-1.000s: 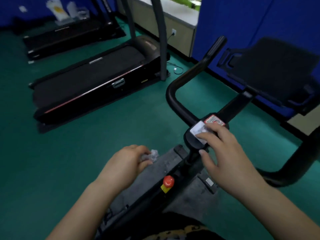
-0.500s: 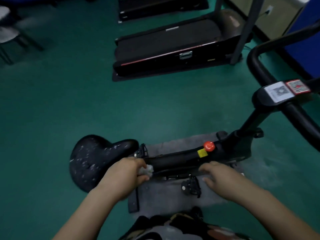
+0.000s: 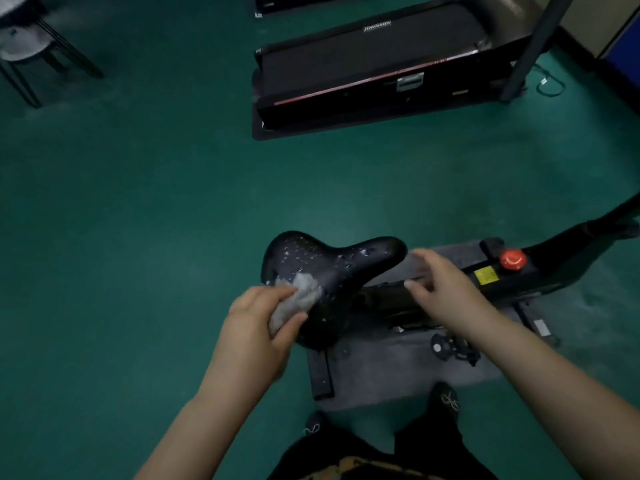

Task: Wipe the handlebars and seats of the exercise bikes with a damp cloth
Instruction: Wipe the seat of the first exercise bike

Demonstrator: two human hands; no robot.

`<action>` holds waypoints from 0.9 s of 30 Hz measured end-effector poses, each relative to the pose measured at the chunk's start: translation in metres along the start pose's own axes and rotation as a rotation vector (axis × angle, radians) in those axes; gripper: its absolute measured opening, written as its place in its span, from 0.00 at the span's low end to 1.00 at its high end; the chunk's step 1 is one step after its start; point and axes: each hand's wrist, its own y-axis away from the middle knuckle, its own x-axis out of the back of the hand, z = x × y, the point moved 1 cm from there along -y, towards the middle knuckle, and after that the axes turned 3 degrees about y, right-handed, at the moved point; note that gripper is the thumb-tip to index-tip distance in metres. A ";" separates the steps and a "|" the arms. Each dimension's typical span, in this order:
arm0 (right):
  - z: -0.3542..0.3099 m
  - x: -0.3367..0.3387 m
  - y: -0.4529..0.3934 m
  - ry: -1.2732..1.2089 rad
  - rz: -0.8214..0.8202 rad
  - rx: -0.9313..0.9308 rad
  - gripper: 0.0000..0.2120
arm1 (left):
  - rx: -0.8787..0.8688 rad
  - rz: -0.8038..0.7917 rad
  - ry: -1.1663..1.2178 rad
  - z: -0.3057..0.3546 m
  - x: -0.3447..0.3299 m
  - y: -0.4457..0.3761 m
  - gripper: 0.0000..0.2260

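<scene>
The exercise bike's black seat (image 3: 332, 268) sits at centre, flecked with pale spots, its nose pointing right. My left hand (image 3: 258, 327) grips a crumpled grey cloth (image 3: 298, 299) and presses it onto the seat's near left side. My right hand (image 3: 440, 282) hovers just right of the seat's nose with fingers spread and relaxed, holding nothing. Behind it runs the bike's black frame (image 3: 540, 268) with a red knob (image 3: 512, 259) and a yellow label. The handlebars are out of view.
The bike stands on a grey mat (image 3: 398, 372) with a pedal (image 3: 453, 348) over it. A black treadmill (image 3: 384, 60) lies across the top on the green floor. A stool (image 3: 27, 46) is at top left. My feet are at the bottom edge.
The view has swung left and down from the handlebars to the seat. My left hand brought the cloth onto the seat. My right hand left the handlebar label and rose beside the seat's nose.
</scene>
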 end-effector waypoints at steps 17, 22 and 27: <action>0.025 0.000 -0.057 -0.117 0.033 0.069 0.28 | -0.483 -0.141 -0.327 0.026 -0.133 -0.089 0.20; 0.027 0.005 -0.056 -0.106 0.043 0.136 0.27 | -0.359 -0.165 -0.343 0.059 -0.141 -0.120 0.19; 0.026 0.005 -0.057 -0.150 0.032 0.146 0.26 | -0.039 -0.440 -0.322 0.072 -0.134 -0.172 0.15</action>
